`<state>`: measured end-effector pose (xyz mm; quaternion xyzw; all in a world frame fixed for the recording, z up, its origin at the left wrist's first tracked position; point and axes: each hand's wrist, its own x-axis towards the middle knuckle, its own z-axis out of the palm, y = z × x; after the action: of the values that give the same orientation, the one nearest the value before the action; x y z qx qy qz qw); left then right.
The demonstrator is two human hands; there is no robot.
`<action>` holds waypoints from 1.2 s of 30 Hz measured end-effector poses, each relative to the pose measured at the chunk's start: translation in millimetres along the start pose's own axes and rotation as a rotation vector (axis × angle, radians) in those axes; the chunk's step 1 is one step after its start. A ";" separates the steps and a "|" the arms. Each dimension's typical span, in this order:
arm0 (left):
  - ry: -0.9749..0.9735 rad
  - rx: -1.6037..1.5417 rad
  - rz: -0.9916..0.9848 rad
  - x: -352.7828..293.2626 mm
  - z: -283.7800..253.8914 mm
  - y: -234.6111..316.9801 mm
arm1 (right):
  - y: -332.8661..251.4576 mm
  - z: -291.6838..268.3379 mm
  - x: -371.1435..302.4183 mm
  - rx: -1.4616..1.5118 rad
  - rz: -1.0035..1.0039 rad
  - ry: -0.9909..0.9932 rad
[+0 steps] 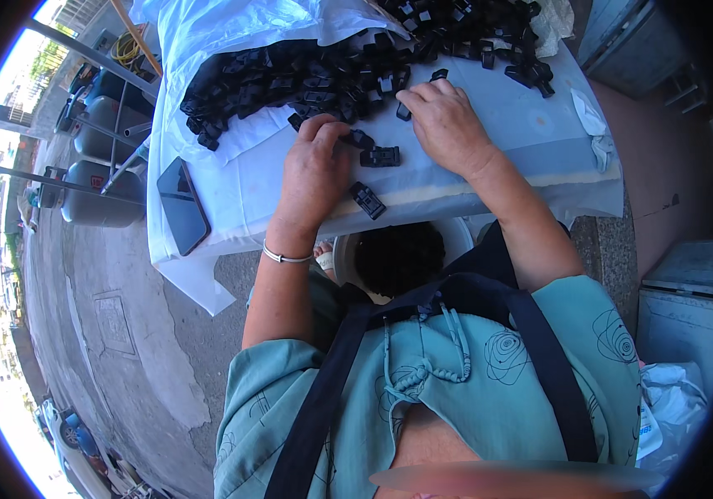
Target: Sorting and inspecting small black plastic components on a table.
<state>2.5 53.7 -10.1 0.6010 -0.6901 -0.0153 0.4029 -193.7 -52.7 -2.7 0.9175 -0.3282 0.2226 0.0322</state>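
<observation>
A big heap of small black plastic buckle parts [323,79] lies across the far side of a table covered with a white sheet [531,141]. My left hand [315,170] rests on the sheet with its fingertips closed on a black buckle piece [356,138]. My right hand [448,125] lies palm down beside it, fingers on another small black piece [404,111] at the heap's edge. An assembled black buckle [380,156] sits between my hands. One more buckle [367,200] lies near the table's front edge.
A dark phone [182,206] lies on the table's left front corner. A white bucket [398,258] filled with black parts stands under the table in front of my lap. Grey gas cylinders [99,195] stand to the left on the pavement. A crumpled white cloth [594,125] lies at the right.
</observation>
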 end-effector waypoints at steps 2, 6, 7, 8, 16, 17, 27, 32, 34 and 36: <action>-0.007 0.037 0.018 3.2 -1.2 7.4 | -0.4 -3.3 -1.7 0.046 -0.006 -0.026; -0.040 0.073 -0.065 4.9 2.9 15.2 | -6.1 -5.8 -7.3 0.121 -0.084 0.023; -0.038 0.074 -0.066 4.2 2.0 14.8 | -7.7 -6.8 -8.1 0.121 -0.086 0.024; -0.055 0.038 -0.067 3.0 0.3 13.9 | -9.2 -8.3 -8.3 0.228 -0.081 -0.010; -0.205 -0.027 -0.169 0.4 -10.2 20.5 | -18.6 -28.2 -15.1 0.522 -0.175 -0.304; -0.194 -0.001 -0.180 0.9 -9.2 23.9 | -14.0 -27.5 -13.5 0.513 -0.131 -0.233; -0.172 -0.082 -0.274 1.5 -2.2 15.8 | -20.1 -9.6 -5.7 0.592 -0.062 0.031; -0.230 -0.158 -0.307 -1.2 -6.8 16.0 | -30.3 -1.0 -6.2 0.572 -0.192 0.033; -0.222 -0.156 -0.257 -2.4 -5.5 12.7 | -32.5 3.3 -7.3 0.523 -0.254 0.022; -0.225 -0.195 -0.304 -3.1 -5.9 12.1 | -35.1 3.0 -8.8 0.366 -0.259 0.041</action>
<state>-4.1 62.4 -1.6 0.6509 -0.6275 -0.2096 0.3723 -176.9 -20.6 -6.1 0.9378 -0.1609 0.2910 -0.0995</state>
